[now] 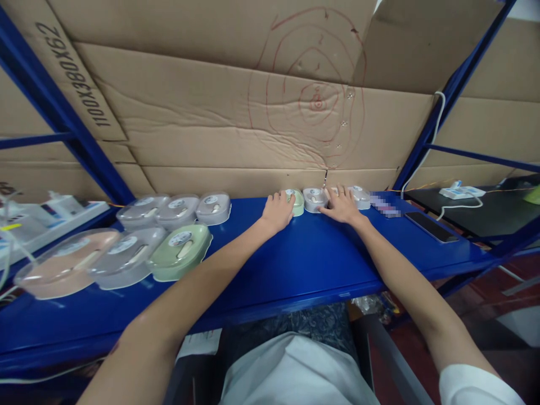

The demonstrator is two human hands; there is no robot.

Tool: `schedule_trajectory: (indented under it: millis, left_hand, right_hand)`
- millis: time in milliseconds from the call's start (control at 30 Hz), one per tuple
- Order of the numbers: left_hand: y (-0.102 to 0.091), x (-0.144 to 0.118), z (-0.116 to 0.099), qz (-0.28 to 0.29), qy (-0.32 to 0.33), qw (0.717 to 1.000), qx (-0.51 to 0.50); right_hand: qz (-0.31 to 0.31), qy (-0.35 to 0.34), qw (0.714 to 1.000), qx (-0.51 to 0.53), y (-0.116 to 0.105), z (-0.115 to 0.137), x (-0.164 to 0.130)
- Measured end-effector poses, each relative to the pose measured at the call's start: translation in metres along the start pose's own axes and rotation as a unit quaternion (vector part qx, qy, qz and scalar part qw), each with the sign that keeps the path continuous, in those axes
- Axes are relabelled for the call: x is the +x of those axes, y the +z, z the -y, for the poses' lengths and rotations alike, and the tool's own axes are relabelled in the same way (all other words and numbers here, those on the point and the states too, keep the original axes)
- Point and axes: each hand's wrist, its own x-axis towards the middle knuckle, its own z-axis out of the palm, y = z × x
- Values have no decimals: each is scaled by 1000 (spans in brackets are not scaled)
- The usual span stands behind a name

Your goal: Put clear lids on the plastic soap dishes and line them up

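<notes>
Two hands reach to small lidded containers at the back of a blue shelf (312, 264).
Left hand (277, 212) curls loosely on the green container (297, 201); right hand (343, 206), fingers spread flat, touches the grey container (314, 199).

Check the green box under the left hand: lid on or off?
On. The green box shows its lid on top, round label facing up, sitting flat on the blue table. The left hand rests against it.
</notes>
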Motion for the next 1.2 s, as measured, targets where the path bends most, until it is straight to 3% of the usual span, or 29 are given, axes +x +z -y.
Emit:
schedule_trajectory:
  millis: [233, 367, 667, 1200]
  left_hand:
    - [3, 11, -7, -7, -4, 1000, -6]
    - [4, 10, -8, -10, 2, 1000, -1]
    - [5, 7, -10, -13, 1, 1000, 26]
    - [9, 9, -8, -3, 13, 1000, 23]
  right_hand:
    - [10, 94, 996, -2, -7, -20, 4]
    - [56, 140, 988, -14, -2, -36, 6]
    - [72, 114, 990, -37, 4, -35, 4]
    - [26, 113, 993, -38, 16, -34, 4]
